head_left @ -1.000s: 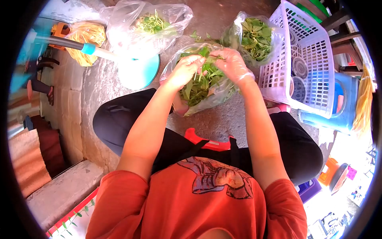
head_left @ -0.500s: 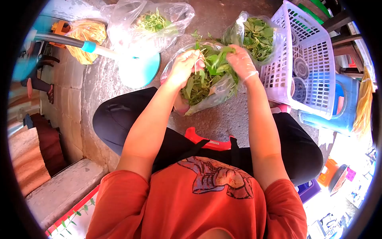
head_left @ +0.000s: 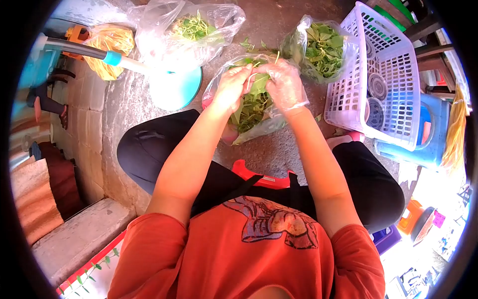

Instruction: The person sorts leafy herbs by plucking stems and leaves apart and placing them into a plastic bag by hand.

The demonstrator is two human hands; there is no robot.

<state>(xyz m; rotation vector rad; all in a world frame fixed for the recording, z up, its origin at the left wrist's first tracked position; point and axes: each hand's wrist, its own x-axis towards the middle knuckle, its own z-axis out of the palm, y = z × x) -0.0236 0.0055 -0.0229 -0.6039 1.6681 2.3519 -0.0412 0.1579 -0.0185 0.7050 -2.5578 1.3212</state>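
Observation:
Over an open clear plastic bag [head_left: 271, 124] of leafy greens [head_left: 251, 112], my two hands come close together. My left hand [head_left: 233, 85] is closed, pinching leafy green stems at the fingertips. Close beside it, my right hand [head_left: 286, 85], in a thin clear glove, is closed on the same greens, with a thin stem sticking up past the fingers. Exactly where the fingers meet the stems is partly hidden. A second clear bag of greens [head_left: 324, 50] stands to the right, and a third bag [head_left: 226, 22] holding paler stems [head_left: 194, 27] lies farther back on the left.
A white perforated basket [head_left: 343, 102] leans at the right by a blue container [head_left: 433, 149]. At the left are a round turquoise-and-white object [head_left: 184, 92], a pole [head_left: 82, 49] and a yellow bag [head_left: 112, 65]. Another person's leg [head_left: 52, 102] shows at far left.
My right hand has moved left and slightly down to meet my left hand, bringing greens with it. My left hand has barely shifted. The bags stay in place.

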